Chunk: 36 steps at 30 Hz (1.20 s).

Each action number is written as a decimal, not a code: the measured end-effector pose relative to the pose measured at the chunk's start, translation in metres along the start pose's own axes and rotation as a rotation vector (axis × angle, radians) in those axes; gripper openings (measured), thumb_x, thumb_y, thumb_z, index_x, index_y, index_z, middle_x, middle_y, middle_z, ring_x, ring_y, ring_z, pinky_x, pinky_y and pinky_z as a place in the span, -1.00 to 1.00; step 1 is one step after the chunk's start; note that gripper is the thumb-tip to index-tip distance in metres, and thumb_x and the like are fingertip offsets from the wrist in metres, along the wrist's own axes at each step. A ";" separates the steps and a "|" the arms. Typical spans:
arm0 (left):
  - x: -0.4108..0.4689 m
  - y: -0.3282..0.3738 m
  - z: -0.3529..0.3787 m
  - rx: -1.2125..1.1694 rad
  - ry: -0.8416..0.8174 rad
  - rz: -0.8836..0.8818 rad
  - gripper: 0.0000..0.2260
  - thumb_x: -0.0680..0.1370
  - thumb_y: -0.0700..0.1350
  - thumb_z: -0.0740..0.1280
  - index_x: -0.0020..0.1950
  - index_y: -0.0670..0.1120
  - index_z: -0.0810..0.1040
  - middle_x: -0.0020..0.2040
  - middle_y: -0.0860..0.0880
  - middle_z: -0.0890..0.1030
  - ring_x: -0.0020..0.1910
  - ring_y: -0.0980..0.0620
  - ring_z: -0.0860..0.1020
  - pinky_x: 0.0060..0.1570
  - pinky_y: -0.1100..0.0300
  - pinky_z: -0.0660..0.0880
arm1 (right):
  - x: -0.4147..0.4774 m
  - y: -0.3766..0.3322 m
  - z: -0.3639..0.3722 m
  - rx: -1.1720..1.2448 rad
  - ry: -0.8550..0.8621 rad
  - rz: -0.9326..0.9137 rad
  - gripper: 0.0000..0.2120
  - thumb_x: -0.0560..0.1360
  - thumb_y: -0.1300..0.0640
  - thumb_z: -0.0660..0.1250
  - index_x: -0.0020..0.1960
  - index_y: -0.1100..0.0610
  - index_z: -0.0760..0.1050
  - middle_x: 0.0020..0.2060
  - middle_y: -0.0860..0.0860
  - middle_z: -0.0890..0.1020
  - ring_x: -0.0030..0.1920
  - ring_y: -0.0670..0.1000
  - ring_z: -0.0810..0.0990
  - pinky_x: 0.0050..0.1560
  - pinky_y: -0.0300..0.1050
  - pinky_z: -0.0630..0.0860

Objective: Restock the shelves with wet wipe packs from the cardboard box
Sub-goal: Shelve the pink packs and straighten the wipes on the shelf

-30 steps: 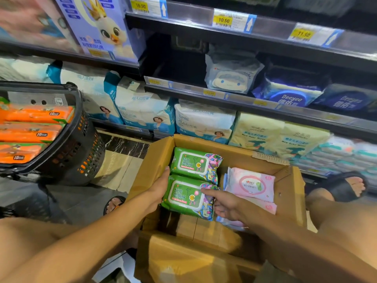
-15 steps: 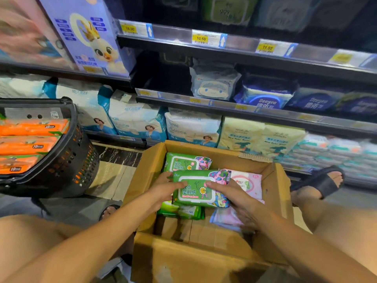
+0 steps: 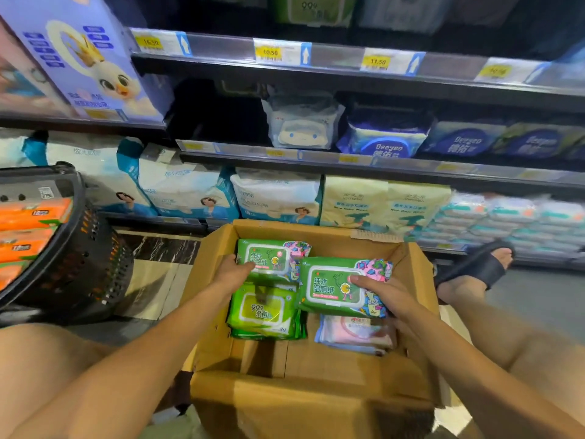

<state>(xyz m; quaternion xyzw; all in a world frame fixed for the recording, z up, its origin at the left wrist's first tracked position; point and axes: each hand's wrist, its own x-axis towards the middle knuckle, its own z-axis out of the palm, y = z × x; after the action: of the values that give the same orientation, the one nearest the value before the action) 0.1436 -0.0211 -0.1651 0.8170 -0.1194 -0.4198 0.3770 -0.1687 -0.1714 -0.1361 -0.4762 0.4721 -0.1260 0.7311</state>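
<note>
An open cardboard box (image 3: 316,403) stands on the floor between my legs. My right hand (image 3: 384,291) grips a green wet wipe pack (image 3: 329,285), lifted over the box's right half. My left hand (image 3: 232,270) takes hold of a second green pack (image 3: 269,258) at the box's far left, thumb on its top. Under them lie a lime green pack marked 999 (image 3: 262,310) and a stack of pink packs (image 3: 354,334).
Dark shelves (image 3: 348,163) with price tags hold wipe and tissue packs straight ahead; a dark gap (image 3: 218,118) shows on the middle shelf. A black basket (image 3: 79,255) of orange packs hangs at left. My sandalled foot (image 3: 478,267) rests right of the box.
The pack that both hands held has gone to the right in my right hand alone. My left hand moved to the far green pack. The lime 999 pack now shows.
</note>
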 end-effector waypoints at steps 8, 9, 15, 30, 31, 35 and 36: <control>0.022 0.015 0.023 0.118 0.008 -0.105 -0.27 0.60 0.13 0.42 0.59 -0.26 0.24 0.55 -0.19 0.37 0.49 -0.22 0.39 0.32 0.02 0.38 | 0.002 0.006 -0.025 0.069 0.075 0.016 -0.63 0.47 0.13 0.56 0.24 0.17 0.64 0.08 0.17 0.75 0.08 0.22 0.74 0.22 0.20 0.63; 0.024 0.016 0.024 0.123 0.013 -0.125 -0.20 0.58 0.16 0.43 0.61 -0.25 0.18 0.58 -0.18 0.33 0.51 -0.22 0.36 0.36 0.01 0.37 | 0.004 0.006 -0.027 0.061 0.094 0.025 -0.64 0.47 0.13 0.56 0.23 0.17 0.64 0.07 0.17 0.75 0.06 0.22 0.75 0.21 0.20 0.63; 0.045 0.005 0.023 0.218 -0.014 -0.176 0.00 0.30 0.47 0.49 0.53 -0.14 0.38 0.44 -0.12 0.51 0.31 -0.20 0.54 0.28 -0.07 0.52 | 0.013 0.001 -0.036 0.042 0.119 0.050 -0.67 0.47 0.13 0.56 0.20 0.16 0.63 0.02 0.15 0.77 0.01 0.19 0.76 0.01 0.07 0.70; 0.040 -0.003 0.026 0.086 -0.247 -0.247 -0.14 0.20 0.35 0.64 0.38 -0.01 0.52 0.30 -0.02 0.61 0.12 -0.04 0.61 0.13 0.05 0.51 | 0.015 -0.003 -0.040 0.032 0.102 0.060 -0.62 0.45 0.11 0.57 0.23 0.16 0.63 0.04 0.14 0.76 0.05 0.20 0.76 0.15 0.14 0.66; 0.049 -0.011 0.024 0.086 -0.246 -0.255 -0.11 0.17 0.37 0.64 0.38 0.00 0.51 0.29 -0.01 0.61 0.13 -0.04 0.62 0.18 0.02 0.53 | 0.015 -0.003 -0.041 0.030 0.101 0.060 -0.63 0.46 0.12 0.56 0.24 0.16 0.63 0.04 0.14 0.76 0.04 0.19 0.76 0.09 0.10 0.68; 0.074 -0.033 0.023 0.045 -0.236 -0.244 0.10 0.03 0.42 0.67 0.48 0.05 0.45 0.38 -0.02 0.59 0.25 -0.08 0.60 0.31 -0.08 0.52 | 0.012 -0.004 -0.040 0.043 0.101 0.065 -0.66 0.50 0.13 0.53 0.24 0.16 0.62 0.04 0.13 0.76 0.02 0.16 0.76 -0.07 -0.02 0.72; 0.060 -0.020 0.024 0.041 -0.240 -0.234 0.05 0.10 0.35 0.69 0.50 0.03 0.44 0.40 -0.04 0.58 0.24 -0.06 0.58 0.27 -0.01 0.51 | 0.012 -0.004 -0.040 0.039 0.104 0.069 -0.67 0.50 0.13 0.54 0.24 0.16 0.62 0.03 0.12 0.77 0.01 0.16 0.77 -0.09 -0.03 0.72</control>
<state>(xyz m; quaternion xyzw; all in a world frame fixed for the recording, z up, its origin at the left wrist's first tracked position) 0.1597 -0.0508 -0.2237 0.7768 -0.0763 -0.5527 0.2920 -0.1939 -0.2040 -0.1438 -0.4380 0.5230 -0.1346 0.7187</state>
